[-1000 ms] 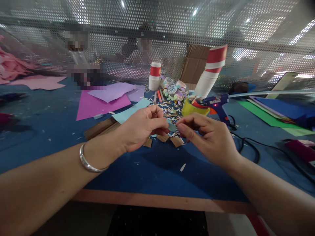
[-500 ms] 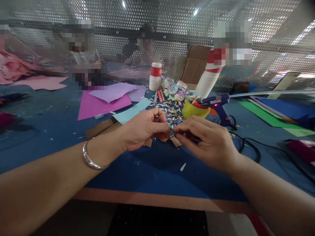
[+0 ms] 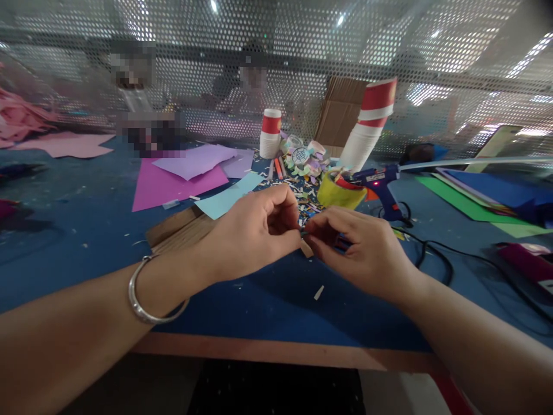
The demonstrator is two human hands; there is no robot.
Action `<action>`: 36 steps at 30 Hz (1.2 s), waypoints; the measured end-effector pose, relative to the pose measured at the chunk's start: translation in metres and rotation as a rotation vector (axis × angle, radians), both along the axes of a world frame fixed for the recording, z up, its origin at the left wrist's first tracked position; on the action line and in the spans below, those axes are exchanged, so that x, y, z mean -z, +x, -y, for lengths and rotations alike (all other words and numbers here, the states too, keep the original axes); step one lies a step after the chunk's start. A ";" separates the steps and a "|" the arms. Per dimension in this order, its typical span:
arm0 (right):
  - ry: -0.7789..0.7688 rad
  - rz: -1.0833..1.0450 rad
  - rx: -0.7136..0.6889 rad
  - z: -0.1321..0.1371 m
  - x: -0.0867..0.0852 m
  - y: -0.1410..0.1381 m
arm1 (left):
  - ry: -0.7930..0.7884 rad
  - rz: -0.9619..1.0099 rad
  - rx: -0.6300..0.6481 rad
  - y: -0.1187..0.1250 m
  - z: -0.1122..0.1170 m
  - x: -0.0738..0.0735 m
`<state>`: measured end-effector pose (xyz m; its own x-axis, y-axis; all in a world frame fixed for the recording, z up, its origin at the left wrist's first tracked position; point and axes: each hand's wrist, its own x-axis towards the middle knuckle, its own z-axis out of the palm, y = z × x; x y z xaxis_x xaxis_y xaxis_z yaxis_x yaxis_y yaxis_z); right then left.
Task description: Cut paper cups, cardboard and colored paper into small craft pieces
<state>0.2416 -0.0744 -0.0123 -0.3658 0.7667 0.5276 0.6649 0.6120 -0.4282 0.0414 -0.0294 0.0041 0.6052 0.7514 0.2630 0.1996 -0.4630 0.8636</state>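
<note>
My left hand (image 3: 250, 233) and my right hand (image 3: 358, 253) meet fingertip to fingertip above the blue table (image 3: 86, 230). Both are closed in a pinch on a small piece of light blue paper (image 3: 302, 232), which is almost hidden between the fingers. A silver bracelet (image 3: 144, 300) circles my left wrist. Brown paper scraps (image 3: 306, 249) lie on the table just beneath the hands. A light blue sheet (image 3: 228, 196) lies behind my left hand.
A blue glue gun (image 3: 382, 181) with its black cord (image 3: 436, 259) sits right of the hands, beside a yellow tape roll (image 3: 341, 193). Paper cup stacks (image 3: 271, 134) (image 3: 367, 124), paper confetti, pink and purple sheets (image 3: 173, 181), green and blue sheets (image 3: 475, 202). A perforated screen stands behind.
Both hands have drawn closer together and slightly nearer to me. The light blue paper piece, visible between the fingers before, is now nearly covered by them.
</note>
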 end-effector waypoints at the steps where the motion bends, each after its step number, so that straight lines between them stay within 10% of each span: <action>1: 0.007 0.000 0.000 0.001 0.000 0.000 | 0.029 -0.020 -0.009 0.000 0.002 -0.001; 17: 0.064 0.021 -0.006 -0.003 0.005 -0.001 | 0.248 -0.178 -0.135 0.002 0.008 -0.004; 36: 0.218 -0.062 0.111 -0.003 0.009 -0.003 | -0.118 0.109 -0.081 0.004 -0.005 0.002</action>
